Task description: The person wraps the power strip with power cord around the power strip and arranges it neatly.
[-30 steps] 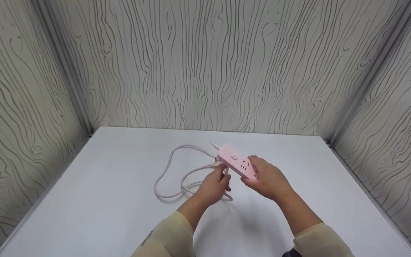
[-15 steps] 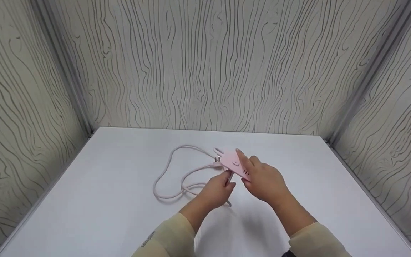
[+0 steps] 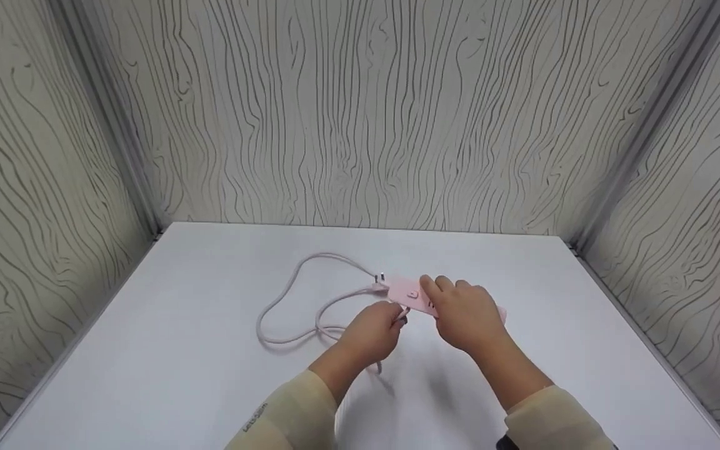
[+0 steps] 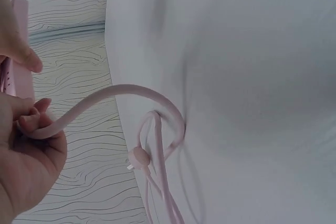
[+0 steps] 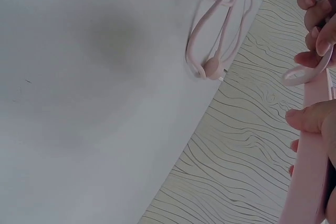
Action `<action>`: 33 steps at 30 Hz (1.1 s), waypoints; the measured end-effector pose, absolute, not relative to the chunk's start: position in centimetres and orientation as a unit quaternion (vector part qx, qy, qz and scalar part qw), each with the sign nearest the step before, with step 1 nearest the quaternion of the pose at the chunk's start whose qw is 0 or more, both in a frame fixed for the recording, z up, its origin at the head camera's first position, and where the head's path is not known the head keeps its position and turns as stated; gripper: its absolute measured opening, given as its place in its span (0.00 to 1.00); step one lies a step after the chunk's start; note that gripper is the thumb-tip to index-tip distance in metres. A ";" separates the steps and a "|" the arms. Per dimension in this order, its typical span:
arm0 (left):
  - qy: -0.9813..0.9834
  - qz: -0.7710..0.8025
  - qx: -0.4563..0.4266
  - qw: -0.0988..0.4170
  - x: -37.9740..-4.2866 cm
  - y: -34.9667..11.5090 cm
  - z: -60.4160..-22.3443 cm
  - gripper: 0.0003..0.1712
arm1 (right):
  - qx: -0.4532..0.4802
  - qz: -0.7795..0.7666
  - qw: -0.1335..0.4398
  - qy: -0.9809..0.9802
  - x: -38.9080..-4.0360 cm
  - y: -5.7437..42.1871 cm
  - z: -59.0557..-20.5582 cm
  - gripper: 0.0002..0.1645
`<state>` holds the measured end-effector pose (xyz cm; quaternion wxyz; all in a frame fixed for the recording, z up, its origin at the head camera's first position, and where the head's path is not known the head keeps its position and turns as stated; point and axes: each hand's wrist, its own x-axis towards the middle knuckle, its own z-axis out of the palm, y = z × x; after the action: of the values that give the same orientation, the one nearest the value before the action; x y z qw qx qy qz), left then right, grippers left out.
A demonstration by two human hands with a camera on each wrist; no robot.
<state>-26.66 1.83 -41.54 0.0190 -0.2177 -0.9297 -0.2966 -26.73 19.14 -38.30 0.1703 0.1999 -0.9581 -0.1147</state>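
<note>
1. The right hand (image 3: 469,312) holds a pink power strip (image 3: 402,292), with the fingers over the top and sides.
2. The strip is up in the air over the white table (image 3: 179,375), between the two hands. It has a little button near one end and dark socket holes beside the right hand's fingers.
3. The left hand (image 3: 372,331) has its fingers curled around the pink cord (image 4: 128,90), close to the button end of the strip.
4. The cord makes a small bend by the left hand's fingers, and more of it lies in big loops on the table.
5. The round pink plug (image 4: 139,157) lies among the loops, and its metal prongs point toward the wall (image 3: 335,125).
</note>
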 end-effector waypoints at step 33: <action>-0.871 -0.191 -0.453 0.000 -28.2 0.5 -38.2 0.08 | 0.298 0.064 0.003 -0.952 -27.0 19.8 -39.7 0.23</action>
<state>-28.16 0.47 -38.22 0.0004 -0.4531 -0.8708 -0.1906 -27.00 19.81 -39.75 0.0030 0.2978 -0.9525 0.0636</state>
